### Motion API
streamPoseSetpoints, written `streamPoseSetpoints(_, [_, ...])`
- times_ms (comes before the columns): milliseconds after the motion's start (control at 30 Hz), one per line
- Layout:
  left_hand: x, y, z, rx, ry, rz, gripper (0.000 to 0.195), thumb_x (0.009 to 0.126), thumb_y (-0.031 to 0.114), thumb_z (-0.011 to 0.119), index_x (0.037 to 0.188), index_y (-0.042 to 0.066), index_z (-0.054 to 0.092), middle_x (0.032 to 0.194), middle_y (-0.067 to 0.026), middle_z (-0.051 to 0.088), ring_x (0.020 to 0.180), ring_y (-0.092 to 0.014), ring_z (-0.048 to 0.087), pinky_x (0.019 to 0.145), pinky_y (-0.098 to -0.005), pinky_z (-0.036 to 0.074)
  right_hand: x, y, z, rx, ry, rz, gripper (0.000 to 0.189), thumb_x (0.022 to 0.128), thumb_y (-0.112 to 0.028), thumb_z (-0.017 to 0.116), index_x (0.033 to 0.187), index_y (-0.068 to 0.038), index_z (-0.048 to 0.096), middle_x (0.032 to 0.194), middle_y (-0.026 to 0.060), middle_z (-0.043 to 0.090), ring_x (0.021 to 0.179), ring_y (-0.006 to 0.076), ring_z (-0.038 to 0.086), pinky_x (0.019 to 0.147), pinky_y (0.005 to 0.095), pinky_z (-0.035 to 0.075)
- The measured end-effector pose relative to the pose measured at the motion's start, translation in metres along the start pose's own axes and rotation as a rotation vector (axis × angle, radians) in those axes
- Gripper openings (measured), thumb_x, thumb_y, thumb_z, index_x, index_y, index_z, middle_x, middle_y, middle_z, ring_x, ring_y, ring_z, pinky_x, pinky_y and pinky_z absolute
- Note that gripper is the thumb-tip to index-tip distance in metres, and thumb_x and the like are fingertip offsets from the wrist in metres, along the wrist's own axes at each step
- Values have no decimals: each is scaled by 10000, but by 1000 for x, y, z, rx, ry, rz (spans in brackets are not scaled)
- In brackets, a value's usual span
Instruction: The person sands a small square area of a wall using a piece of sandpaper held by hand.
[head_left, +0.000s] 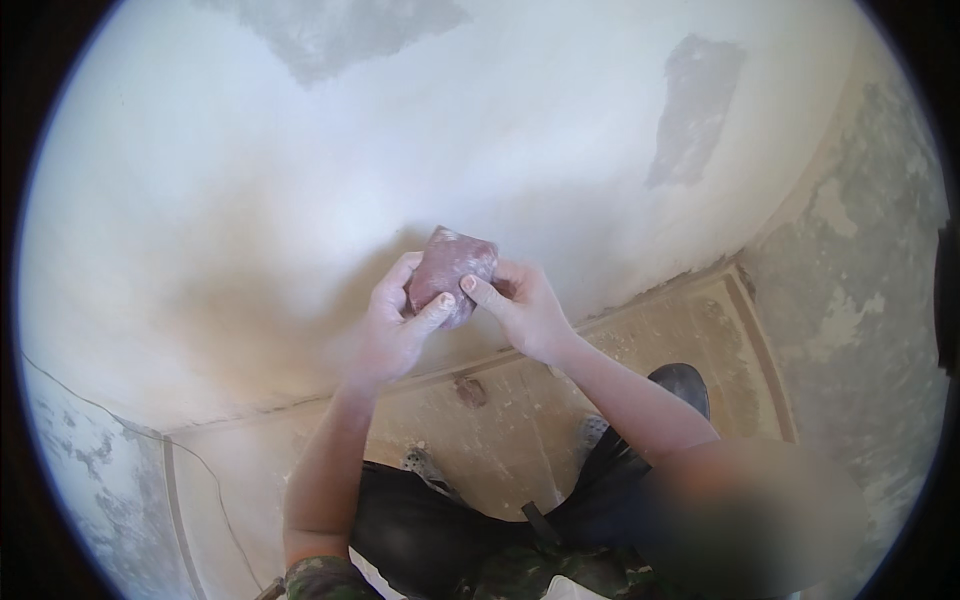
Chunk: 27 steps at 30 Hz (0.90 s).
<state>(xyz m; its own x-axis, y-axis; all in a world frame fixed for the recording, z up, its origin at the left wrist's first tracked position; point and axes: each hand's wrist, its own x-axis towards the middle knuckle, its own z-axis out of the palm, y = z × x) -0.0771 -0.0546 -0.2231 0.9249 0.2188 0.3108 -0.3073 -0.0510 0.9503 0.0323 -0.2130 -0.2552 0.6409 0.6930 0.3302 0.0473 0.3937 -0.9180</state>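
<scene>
Both hands hold one reddish-brown, dust-covered sheet, apparently sandpaper (454, 271), which looks folded or wrapped into a pad. My left hand (397, 322) grips its left and lower edge, thumb on the front face. On the right side, my right hand (521, 300) pinches the lower right part between thumb and fingers. White dust coats the fingers and thumbs. The undersides of the pad and some fingertips are hidden. Behind the hands stands a whitish plastered wall (300, 187), on which their shadow falls.
Grey patches (696, 112) mark the wall. A mottled grey wall (840, 300) rises at the right. On the dusty floor (517, 420) lies a small reddish-brown piece (471, 391), near the wall's base. A thin cable (214, 472) runs along the left. A dark rounded object (681, 386) is beyond my right forearm.
</scene>
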Motion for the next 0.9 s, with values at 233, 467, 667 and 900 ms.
streamPoseSetpoints(233, [11,-7,43,336,71,121,266,1074,92,642,1301,-44,664,1138,-93,728,1014,-138,672,906,-312,534,1,16,-33,-77,-36,61,337,1053,-297,724,1220,-5,745,1097,46,764,995,109,664,913,328,540])
streamPoseSetpoints(467, [22,-8,66,76,21,-294,260,1092,203,650,991,-31,701,858,-63,714,775,-104,681,657,-286,530,0,-14,-43,653,-157,123,383,1090,-280,643,1423,-110,559,1340,124,690,1047,184,694,783,351,598])
streamPoseSetpoints(667, [28,-19,70,352,120,-305,348,1061,296,715,933,-27,715,764,-47,693,628,-103,631,552,-281,487,-5,-21,-39,549,-145,73,421,1138,-334,545,1495,-118,487,1412,131,655,1115,200,697,764,362,612])
streamPoseSetpoints(900, [20,-23,58,612,215,44,430,960,365,801,988,-62,751,801,-152,759,673,-226,707,665,-351,555,-3,-25,-27,174,37,-3,532,1152,-383,524,1528,-9,548,1396,96,675,1102,150,669,844,300,570])
